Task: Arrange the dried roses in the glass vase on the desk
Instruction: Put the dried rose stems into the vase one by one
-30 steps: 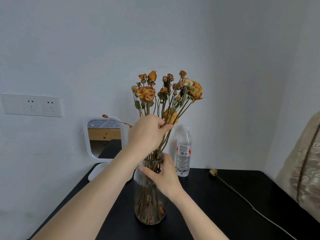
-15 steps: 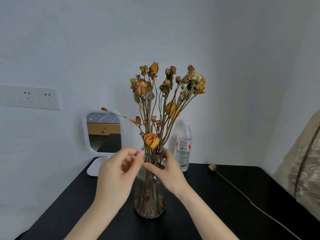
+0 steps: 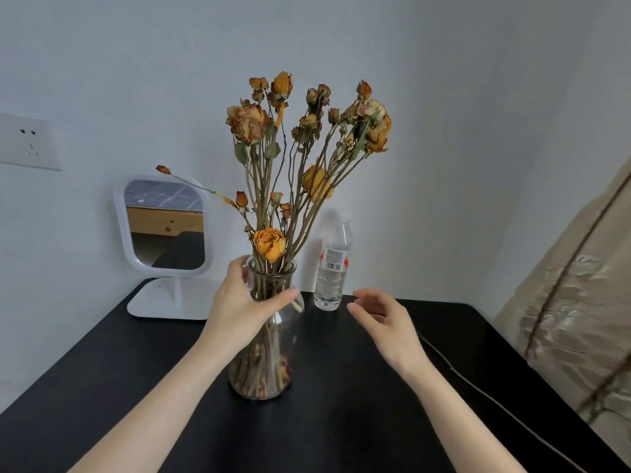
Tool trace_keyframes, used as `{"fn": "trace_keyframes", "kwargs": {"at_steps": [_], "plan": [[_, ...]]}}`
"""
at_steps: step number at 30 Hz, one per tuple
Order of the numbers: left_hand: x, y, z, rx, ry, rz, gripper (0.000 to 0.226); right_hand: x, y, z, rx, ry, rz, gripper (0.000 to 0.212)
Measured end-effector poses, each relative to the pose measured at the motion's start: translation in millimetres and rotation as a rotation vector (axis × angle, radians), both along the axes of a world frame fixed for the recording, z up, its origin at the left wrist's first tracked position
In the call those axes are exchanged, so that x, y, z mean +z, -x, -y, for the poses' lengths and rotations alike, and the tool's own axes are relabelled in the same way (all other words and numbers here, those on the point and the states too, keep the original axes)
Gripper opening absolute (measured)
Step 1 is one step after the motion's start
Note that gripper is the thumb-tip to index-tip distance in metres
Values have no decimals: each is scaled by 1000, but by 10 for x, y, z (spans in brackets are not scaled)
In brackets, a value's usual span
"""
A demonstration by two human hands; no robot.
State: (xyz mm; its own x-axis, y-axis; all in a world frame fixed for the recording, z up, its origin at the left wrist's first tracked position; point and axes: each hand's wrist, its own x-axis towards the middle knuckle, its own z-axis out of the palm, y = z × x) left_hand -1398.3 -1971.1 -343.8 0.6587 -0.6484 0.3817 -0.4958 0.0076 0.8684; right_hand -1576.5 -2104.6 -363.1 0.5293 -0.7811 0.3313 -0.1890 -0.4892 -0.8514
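A glass vase [image 3: 269, 367] stands in the middle of the black desk [image 3: 341, 431]. It holds a bunch of dried orange and brown roses [image 3: 307, 138] that fan upward, with one short orange rose [image 3: 269, 243] just above the rim. My left hand [image 3: 235, 305] grips the vase's neck, thumb across the front and fingers behind. My right hand [image 3: 382, 319] hovers to the right of the vase, fingers relaxed, holding nothing. A loose dried stem [image 3: 478, 387] lies on the desk behind my right wrist; its head is hidden.
A white-framed standing mirror [image 3: 164, 227] is at the back left of the desk. A clear water bottle [image 3: 333, 268] stands just behind and right of the vase. A wall socket [image 3: 27, 141] is at far left, beige patterned fabric [image 3: 580, 302] at right.
My left hand came down from the stems to the vase's neck. My right hand let go of the vase and moved off to the right.
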Motion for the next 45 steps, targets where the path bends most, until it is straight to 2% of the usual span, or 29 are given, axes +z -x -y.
{"fn": "trace_keyframes", "kwargs": {"at_steps": [2, 7, 12, 14, 17, 21, 25, 31, 36, 40, 45], "plan": [[-7, -1, 76, 28, 1, 14, 81, -88, 239, 188, -130, 2, -62, 17], [-66, 0, 168, 94, -5, 68, 66, -223, 732, 630, -451, -58, -282, 33], [-110, 24, 157, 110, 32, 86, 64, -336, 903, 883, -529, -139, -627, 51], [-108, 37, 151, 120, 35, 91, 68, -411, 930, 924, -549, -163, -724, 50], [-113, 50, 150, 120, 43, 97, 72, -482, 944, 950, -604, -148, -771, 41], [-142, 44, 159, 126, 53, 108, 56, -459, 924, 931, -638, 4, -874, 18], [-160, 33, 167, 134, 58, 116, 52, -445, 908, 917, -594, 42, -934, 17], [-164, 30, 188, 144, 67, 129, 54, -199, 834, 938, -445, 55, -628, 13], [-160, 33, 178, 137, 67, 129, 49, 514, 667, 705, -282, 165, -207, 11], [-136, 25, 169, 99, 53, 98, 48, 1092, 576, 291, -171, 209, 147, 18], [-88, -25, 122, -7, 30, 18, 69, 1494, 463, -146, -84, 223, 553, 26]]}}
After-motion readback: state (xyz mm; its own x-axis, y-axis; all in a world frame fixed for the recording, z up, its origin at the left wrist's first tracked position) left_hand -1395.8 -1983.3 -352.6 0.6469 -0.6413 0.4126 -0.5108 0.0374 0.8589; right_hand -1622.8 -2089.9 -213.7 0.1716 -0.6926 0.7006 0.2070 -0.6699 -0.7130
